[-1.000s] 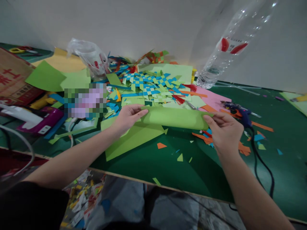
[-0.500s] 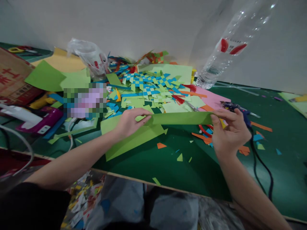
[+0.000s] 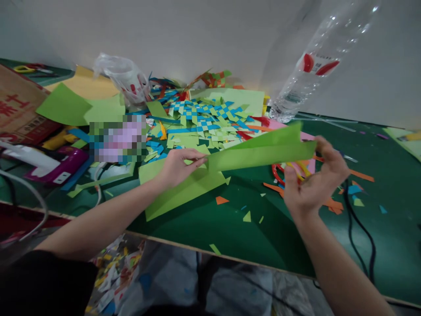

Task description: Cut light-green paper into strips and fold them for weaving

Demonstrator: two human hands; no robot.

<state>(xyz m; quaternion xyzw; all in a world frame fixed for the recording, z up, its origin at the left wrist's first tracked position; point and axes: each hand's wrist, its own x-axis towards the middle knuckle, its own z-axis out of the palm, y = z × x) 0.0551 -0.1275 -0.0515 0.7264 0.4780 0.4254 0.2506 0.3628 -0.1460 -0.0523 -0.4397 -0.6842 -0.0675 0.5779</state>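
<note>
My left hand pinches one end of a folded green paper. My right hand is spread at the other end, fingertips right by the edge; I can't tell if they touch. A green sheet lies under my left hand. Red and yellow scissors lie just beside my right thumb.

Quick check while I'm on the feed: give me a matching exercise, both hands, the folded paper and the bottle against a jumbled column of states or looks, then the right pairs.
Column one:
1. Left hand
2. Folded green paper
3. Right hand
4. Bottle

Column two:
A. Transparent, with red on its label
B. Thumb spread apart from the fingers
C. Pinching one end of something
D. Held up, its layers parted toward one end

Pairs: 1-C, 2-D, 3-B, 4-A
</note>
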